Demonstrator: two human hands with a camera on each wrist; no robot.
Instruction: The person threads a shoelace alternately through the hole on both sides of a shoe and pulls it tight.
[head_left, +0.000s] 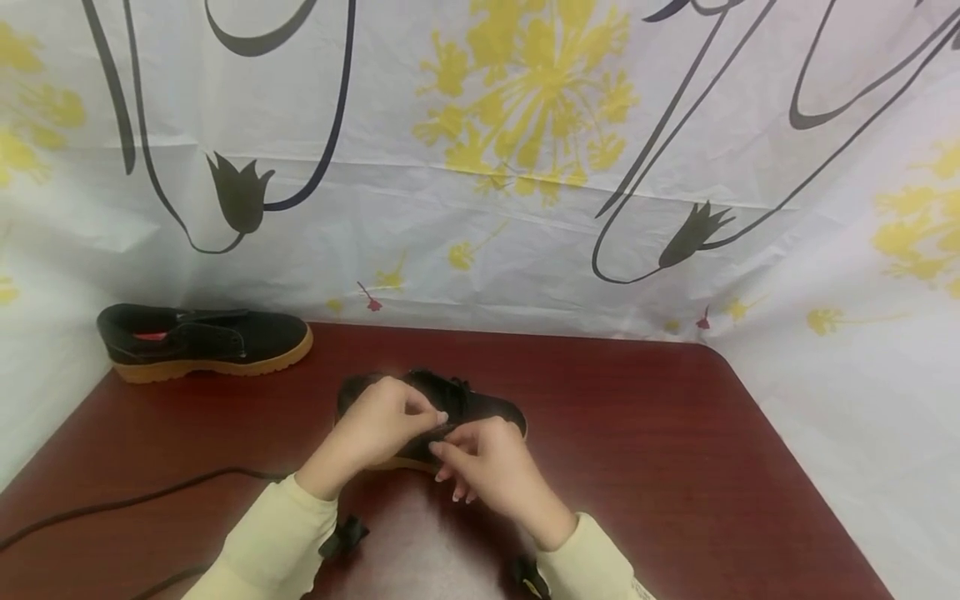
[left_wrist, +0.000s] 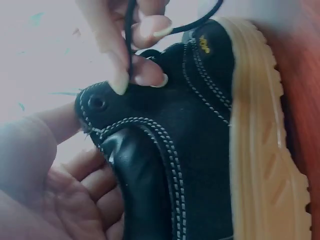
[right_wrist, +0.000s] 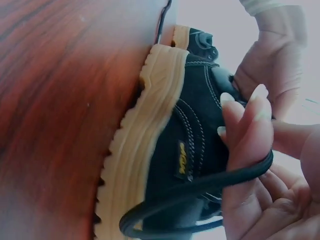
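A black shoe [head_left: 491, 408] with a tan sole stands at the middle of the dark red table [head_left: 675, 467]. My left hand [head_left: 382, 425] grips the shoe's upper from the left, thumb behind the eyelet flap [left_wrist: 96, 103] and fingers curled beside the tongue [left_wrist: 45, 170]. From the near side my right hand [head_left: 480, 462] pinches the black lace [left_wrist: 129, 45] just above that eyelet. In the right wrist view the lace [right_wrist: 200, 189] loops under my right fingers [right_wrist: 247, 125], beside the shoe [right_wrist: 195, 145], and the left hand [right_wrist: 272, 60] shows behind.
A second black shoe [head_left: 202, 340] with a tan sole lies at the table's back left, against the flowered white curtain [head_left: 525, 167]. A black cable [head_left: 112, 504] runs across the near left of the table. The curtain closes in the back and both sides.
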